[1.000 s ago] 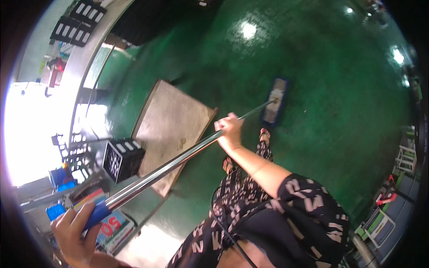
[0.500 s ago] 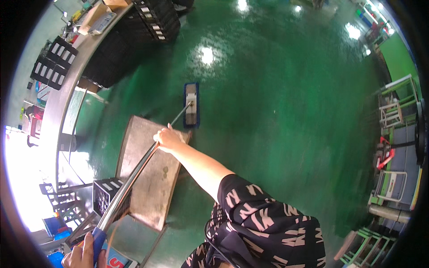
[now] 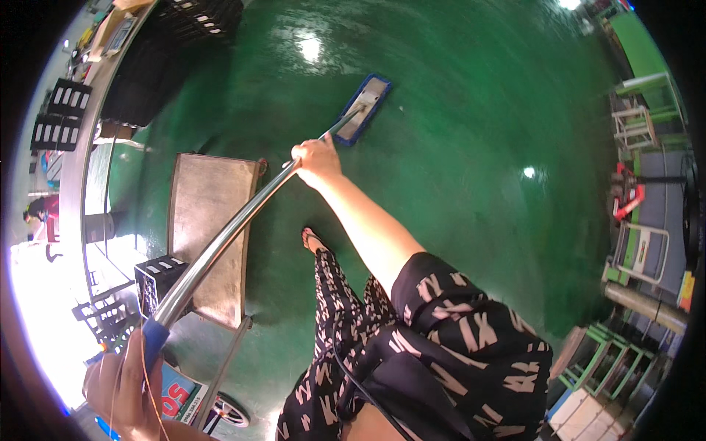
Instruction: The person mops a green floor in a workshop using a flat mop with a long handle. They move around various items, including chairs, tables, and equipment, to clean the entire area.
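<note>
mop [image 3: 243,220]: long shiny metal pole, blue grip, flat blue-edged head; fingers of both hands wrapped round pole.

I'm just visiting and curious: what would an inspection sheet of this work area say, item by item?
Surface: glossy green floor, with bright light reflections.
Job's things: flat mop with blue-edged rectangular head resting on the floor; long shiny metal pole with blue end grip.
Clutter: flat brown platform cart; black crate beside it.
Hands: right hand grips the pole midway; left hand holds the blue end.
Cables: thin orange cord near the left hand.
Surroundings: black crates at left; green stools at lower right.
</note>
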`<control>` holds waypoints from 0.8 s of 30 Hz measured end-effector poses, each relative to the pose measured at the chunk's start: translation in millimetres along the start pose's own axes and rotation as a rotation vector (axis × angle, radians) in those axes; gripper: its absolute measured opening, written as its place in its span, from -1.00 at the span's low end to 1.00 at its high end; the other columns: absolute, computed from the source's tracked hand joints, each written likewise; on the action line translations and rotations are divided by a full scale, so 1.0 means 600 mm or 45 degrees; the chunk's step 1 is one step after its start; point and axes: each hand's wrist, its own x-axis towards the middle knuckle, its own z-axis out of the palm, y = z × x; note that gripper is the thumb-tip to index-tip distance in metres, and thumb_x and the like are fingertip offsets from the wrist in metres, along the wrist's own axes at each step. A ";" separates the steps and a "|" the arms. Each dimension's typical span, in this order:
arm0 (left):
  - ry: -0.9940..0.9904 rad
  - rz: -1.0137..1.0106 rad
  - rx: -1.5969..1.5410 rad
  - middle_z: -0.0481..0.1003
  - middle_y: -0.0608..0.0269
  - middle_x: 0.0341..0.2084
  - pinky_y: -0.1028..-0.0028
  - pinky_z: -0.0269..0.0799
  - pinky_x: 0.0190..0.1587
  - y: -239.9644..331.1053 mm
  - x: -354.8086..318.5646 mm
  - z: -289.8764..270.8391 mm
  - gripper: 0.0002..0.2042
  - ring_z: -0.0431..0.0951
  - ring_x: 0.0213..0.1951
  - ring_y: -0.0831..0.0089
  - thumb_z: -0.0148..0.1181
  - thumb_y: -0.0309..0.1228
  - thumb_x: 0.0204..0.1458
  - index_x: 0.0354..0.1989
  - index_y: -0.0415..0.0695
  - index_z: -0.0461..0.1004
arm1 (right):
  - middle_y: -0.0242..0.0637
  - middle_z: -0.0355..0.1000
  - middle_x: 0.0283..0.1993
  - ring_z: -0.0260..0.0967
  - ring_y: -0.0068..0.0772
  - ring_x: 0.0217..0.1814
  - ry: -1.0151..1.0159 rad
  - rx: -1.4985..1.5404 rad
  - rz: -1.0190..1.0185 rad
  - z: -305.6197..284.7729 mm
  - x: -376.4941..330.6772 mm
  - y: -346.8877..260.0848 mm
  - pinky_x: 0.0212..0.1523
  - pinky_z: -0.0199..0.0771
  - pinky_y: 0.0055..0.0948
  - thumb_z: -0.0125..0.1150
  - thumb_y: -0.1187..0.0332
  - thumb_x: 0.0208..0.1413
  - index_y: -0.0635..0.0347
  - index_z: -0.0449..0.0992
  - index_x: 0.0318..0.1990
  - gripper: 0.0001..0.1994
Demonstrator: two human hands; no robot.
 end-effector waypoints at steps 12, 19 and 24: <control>0.013 0.244 -0.175 0.28 0.33 -0.66 0.35 0.17 -0.33 0.146 0.019 -0.062 -0.54 0.33 -0.52 0.35 0.40 -0.34 -0.50 -0.24 -0.03 0.59 | -0.31 0.46 -0.33 0.35 -0.15 -0.05 0.231 0.003 0.596 -0.121 -0.397 0.169 0.18 0.05 0.13 0.24 0.12 -0.03 0.04 0.50 -0.53 -0.78; -0.228 0.134 -0.396 0.30 0.28 -0.74 0.31 0.21 -0.59 0.100 -0.117 0.041 -0.58 0.34 -0.71 0.30 0.39 -0.34 -0.41 -0.21 0.06 0.58 | -0.19 0.45 -0.28 0.26 0.05 0.10 0.401 0.116 0.547 0.020 -0.510 0.152 0.19 0.07 0.17 0.29 0.27 -0.07 0.20 0.45 -0.54 -0.79; -0.356 -0.328 -0.522 0.31 0.21 -0.71 0.38 0.21 -0.48 0.037 -0.323 0.030 -0.56 0.38 -0.61 0.30 0.39 -0.39 -0.37 -0.16 -0.07 0.56 | -0.15 0.46 -0.30 0.26 0.09 0.09 -0.149 0.082 0.271 0.095 -0.493 -0.019 0.12 0.11 0.18 0.23 0.18 -0.03 0.15 0.51 -0.49 -0.77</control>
